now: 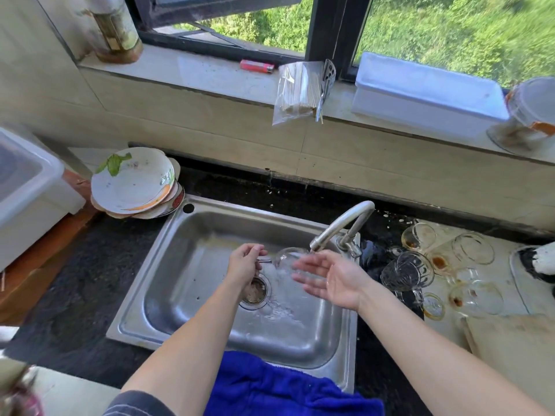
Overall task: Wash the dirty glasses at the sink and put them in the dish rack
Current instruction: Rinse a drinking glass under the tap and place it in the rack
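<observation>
My left hand (244, 262) pinches the handle of a clear glass cup (285, 259) and holds it under the faucet (342, 226) over the steel sink (180, 283). Water runs over the cup and down toward the drain (255, 291). My right hand (330, 279) hovers beside the cup with its fingers straight and spread, palm up, holding nothing. Several dirty glasses (444, 262) with brown residue lie and stand on the counter right of the sink. No dish rack shows.
A stack of dirty plates (135, 184) sits left of the sink. A blue towel (285, 388) drapes over the sink's front edge. A wooden board (516, 343) lies at the right. The windowsill holds a bag of chopsticks (297, 91) and a white box (426, 91).
</observation>
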The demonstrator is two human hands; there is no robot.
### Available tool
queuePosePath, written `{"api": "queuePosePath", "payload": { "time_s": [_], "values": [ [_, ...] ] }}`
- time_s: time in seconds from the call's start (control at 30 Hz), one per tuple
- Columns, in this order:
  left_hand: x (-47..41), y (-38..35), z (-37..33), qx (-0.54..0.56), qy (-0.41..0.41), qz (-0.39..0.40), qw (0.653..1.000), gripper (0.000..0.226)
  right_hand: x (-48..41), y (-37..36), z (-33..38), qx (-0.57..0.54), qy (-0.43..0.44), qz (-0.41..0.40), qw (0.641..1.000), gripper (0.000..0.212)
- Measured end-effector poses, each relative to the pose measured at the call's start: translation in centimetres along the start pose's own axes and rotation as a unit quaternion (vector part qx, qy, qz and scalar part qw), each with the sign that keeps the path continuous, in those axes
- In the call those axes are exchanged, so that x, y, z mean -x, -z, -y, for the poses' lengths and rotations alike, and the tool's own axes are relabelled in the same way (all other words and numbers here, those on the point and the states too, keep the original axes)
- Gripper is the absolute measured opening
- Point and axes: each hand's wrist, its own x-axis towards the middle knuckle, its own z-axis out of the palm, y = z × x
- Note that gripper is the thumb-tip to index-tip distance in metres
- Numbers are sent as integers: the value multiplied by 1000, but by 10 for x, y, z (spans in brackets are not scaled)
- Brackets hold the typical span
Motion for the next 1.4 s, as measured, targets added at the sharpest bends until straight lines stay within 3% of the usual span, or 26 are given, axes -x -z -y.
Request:
{"api": "queuePosePath", "payload": {
  "time_s": [0.1,0.2,0.33,0.4,0.5,0.6,0.7,0.77,0.83,0.97,1.07,1.13,1.2,1.33,1.37,1.4],
  "values": [
    [7,-12,0,-9,34,1,999,20,-5,-13,-9,77,41,-63,994,23],
    [8,-7,-3,-9,119,-12,993,26,-5,-11,-14,156,70,-60,983,20],
    [19,-7,-4,-15,217,29,976,28,-14,2,-16,224,121,-140,957,22],
    [25,-15,-10,-40,182,20,982,20,-19,0,-19,228,110,-146,957,24],
    [38,-24,-27,-149,-24,-15,988,15,-35,2,-18,138,107,-207,963,26],
    [60,-32,-39,-276,-159,-30,947,19,-40,-12,-22,293,210,-275,891,23],
    [72,-31,-43,-323,-200,-36,924,18,-36,-24,-24,381,276,-273,839,29],
    [74,-27,-43,-313,-204,-29,927,22,-44,-19,-22,442,281,-264,810,43],
    [71,-22,-43,-285,-191,-38,938,26,-47,-14,-21,509,291,-218,780,44],
    [70,-17,-37,-265,-183,-42,946,32,-41,-13,-9,496,288,-244,782,42],
    [70,-17,-36,-244,-189,-50,950,34,-33,-25,-12,536,347,-191,745,33],
    [69,-17,-37,-250,-206,-44,945,35,-33,-16,-4,526,303,-167,777,39],
    [69,-15,-38,-258,-224,-38,939,37,-36,-7,8,486,254,-207,810,49],
    [65,-8,-37,-267,-257,-12,929,38,-33,-18,13,546,194,-87,810,39],
    [63,-8,-37,-272,-257,-5,927,38,-31,-18,17,522,173,-55,833,36],
    [61,-8,-36,-274,-257,-1,927,37,-32,-14,23,452,142,-31,880,30]
  ]
}}
